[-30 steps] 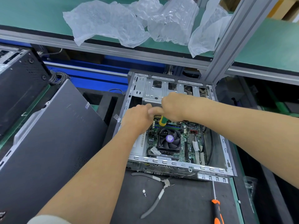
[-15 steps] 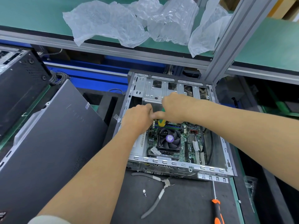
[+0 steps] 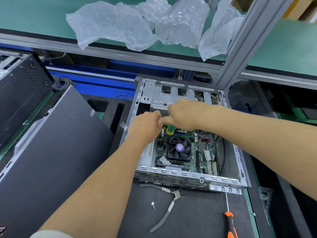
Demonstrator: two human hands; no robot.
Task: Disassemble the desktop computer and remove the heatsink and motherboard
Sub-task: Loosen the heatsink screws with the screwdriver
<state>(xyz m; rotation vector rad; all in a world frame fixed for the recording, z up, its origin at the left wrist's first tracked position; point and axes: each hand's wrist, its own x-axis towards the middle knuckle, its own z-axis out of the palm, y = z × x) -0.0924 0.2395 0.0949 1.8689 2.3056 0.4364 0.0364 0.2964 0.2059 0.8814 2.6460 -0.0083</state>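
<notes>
Little has moved over the last second: your right hand (image 3: 184, 115) has edged slightly toward the left, so its thumb now touches your left hand (image 3: 145, 127), and the green-and-yellow screwdriver handle (image 3: 170, 129) sits a touch lower. Both forearms, the case and the loose tools lie as they did.

Grip: your right hand is curled round the screwdriver handle; its tip is hidden behind the hands. Your left hand is bunched with its fingers bent, beside the handle; whether it pinches anything, you cannot tell from this view.

Progress, judged from the layout: the dark side panel (image 3: 51, 152) is already off and leans to the left of the open desktop case (image 3: 188, 176) on the table. The heatsink with its fan (image 3: 179, 148) is seated on the motherboard (image 3: 200, 152), and the board lies inside the case. Neither is out yet.

Left to do: free the heatsink, undo the board screws, lift both out. Early stage.

Also on the mat: grey-handled pliers (image 3: 164, 215), a loose screw (image 3: 152, 204), an orange-handled screwdriver (image 3: 230, 222).
</notes>
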